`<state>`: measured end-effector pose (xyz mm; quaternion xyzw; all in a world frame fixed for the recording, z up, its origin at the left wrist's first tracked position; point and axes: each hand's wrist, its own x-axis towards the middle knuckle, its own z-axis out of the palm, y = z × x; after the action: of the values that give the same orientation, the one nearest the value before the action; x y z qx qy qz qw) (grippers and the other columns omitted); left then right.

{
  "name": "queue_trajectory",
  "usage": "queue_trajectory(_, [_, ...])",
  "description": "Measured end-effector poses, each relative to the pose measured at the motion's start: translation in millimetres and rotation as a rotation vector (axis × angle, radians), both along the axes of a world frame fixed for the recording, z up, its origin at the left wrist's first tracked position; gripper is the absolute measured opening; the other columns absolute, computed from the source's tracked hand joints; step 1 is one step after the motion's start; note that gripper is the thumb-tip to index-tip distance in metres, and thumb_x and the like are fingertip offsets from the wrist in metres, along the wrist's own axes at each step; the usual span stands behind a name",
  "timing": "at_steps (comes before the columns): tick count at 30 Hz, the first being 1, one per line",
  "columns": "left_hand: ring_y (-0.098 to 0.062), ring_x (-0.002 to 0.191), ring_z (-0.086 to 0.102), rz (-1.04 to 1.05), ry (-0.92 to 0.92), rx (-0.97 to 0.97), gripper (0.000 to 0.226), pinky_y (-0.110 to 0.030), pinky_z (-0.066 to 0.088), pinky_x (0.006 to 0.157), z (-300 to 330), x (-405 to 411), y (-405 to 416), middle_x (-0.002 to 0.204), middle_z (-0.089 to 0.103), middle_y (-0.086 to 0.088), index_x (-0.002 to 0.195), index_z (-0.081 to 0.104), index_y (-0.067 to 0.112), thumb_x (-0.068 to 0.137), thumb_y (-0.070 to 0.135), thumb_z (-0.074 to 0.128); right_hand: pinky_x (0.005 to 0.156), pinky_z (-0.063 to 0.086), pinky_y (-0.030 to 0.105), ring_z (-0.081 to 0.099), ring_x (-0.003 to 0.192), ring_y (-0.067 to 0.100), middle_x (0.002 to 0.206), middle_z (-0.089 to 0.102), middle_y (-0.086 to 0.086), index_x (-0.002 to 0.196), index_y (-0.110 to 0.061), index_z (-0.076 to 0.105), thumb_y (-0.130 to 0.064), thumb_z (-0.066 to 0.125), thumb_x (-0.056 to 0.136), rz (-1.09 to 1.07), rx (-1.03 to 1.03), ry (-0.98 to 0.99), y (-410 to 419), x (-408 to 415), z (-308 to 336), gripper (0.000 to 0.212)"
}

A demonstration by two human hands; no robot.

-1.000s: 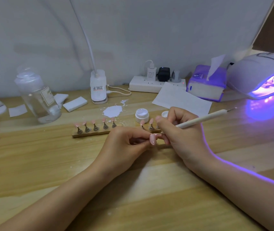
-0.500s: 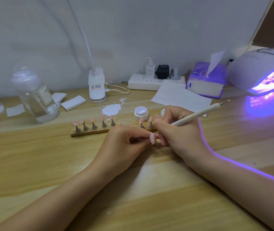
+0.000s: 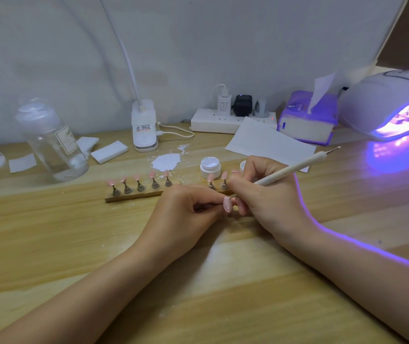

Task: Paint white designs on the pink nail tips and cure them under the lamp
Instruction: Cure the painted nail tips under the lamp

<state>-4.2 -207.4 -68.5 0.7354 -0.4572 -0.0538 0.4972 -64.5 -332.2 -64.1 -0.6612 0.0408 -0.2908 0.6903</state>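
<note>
My left hand [image 3: 186,212] pinches the stem of a small holder carrying one pink nail tip [image 3: 227,205] just above the table. My right hand [image 3: 265,194] grips a white dotting pen [image 3: 295,168] like a pencil, its lower metal point touching the top of that tip. A wooden strip [image 3: 136,194] behind my hands carries several more pink tips on metal stands. An open white gel pot [image 3: 210,167] stands behind the strip. The curing lamp [image 3: 385,103] glows violet at the far right.
A smear of white gel [image 3: 167,161] lies on the table behind the strip. A clear pump bottle [image 3: 52,142] stands at the left, a white clip lamp base [image 3: 145,127] at the back, then a power strip [image 3: 230,120], a sheet of paper [image 3: 268,142] and a tissue box [image 3: 308,120].
Both hands keep the same grips on the tip holder and the pen. The view has shifted slightly; the pen point stays at the tip.
</note>
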Motion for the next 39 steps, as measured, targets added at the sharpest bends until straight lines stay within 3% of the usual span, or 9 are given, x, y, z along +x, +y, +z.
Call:
queue_trajectory(6, [0.007, 0.077, 0.061, 0.001, -0.018, 0.004, 0.016, -0.018, 0.051, 0.074, 0.5, -0.3, 0.2, 0.079, 0.073, 0.009, 0.082, 0.076, 0.014, 0.08, 0.001, 0.068, 0.047, 0.045, 0.024, 0.052, 0.035, 0.015, 0.031, 0.041, 0.001, 0.049, -0.012, 0.034, 0.008, 0.058, 0.08, 0.003, -0.012, 0.0, -0.6, 0.0, -0.3, 0.044])
queue_trajectory(15, [0.002, 0.077, 0.062, 0.016, -0.024, 0.01, 0.016, -0.029, 0.053, 0.077, 0.0, -0.3, 0.0, 0.079, 0.073, 0.008, 0.081, 0.076, 0.015, 0.079, 0.001, 0.068, 0.044, 0.042, 0.017, 0.052, 0.035, 0.014, 0.031, 0.041, 0.002, 0.048, -0.014, 0.034, 0.007, 0.058, 0.081, 0.003, -0.01, -0.004, -0.5, 0.3, -1.3, 0.046])
queue_trajectory(25, [0.004, 0.077, 0.062, 0.013, -0.029, 0.009, 0.017, -0.026, 0.053, 0.076, -0.6, 0.5, -0.2, 0.078, 0.073, 0.009, 0.082, 0.076, 0.014, 0.079, 0.0, 0.068, 0.053, 0.048, 0.023, 0.053, 0.036, 0.015, 0.031, 0.041, 0.001, 0.048, -0.014, 0.034, 0.006, 0.058, 0.081, -0.01, -0.035, -0.008, -0.6, 0.8, -1.7, 0.046])
queue_trajectory(35, [0.0, 0.077, 0.063, 0.014, -0.022, 0.01, 0.017, -0.032, 0.053, 0.076, -0.2, 0.0, -0.6, 0.078, 0.073, 0.009, 0.081, 0.076, 0.016, 0.079, 0.001, 0.068, 0.05, 0.047, 0.017, 0.052, 0.035, 0.014, 0.031, 0.04, 0.0, 0.048, -0.012, 0.034, 0.009, 0.056, 0.079, -0.003, -0.031, -0.013, -0.3, 0.0, -0.8, 0.044])
queue_trajectory(39, [0.0, 0.077, 0.063, 0.02, -0.018, 0.005, 0.017, -0.032, 0.053, 0.076, -0.2, -0.4, -0.5, 0.078, 0.073, 0.008, 0.082, 0.076, 0.016, 0.079, 0.001, 0.068, 0.048, 0.045, 0.023, 0.053, 0.036, 0.015, 0.031, 0.041, 0.001, 0.049, -0.013, 0.034, 0.007, 0.057, 0.079, -0.015, -0.032, 0.004, -0.7, -0.4, -1.0, 0.043])
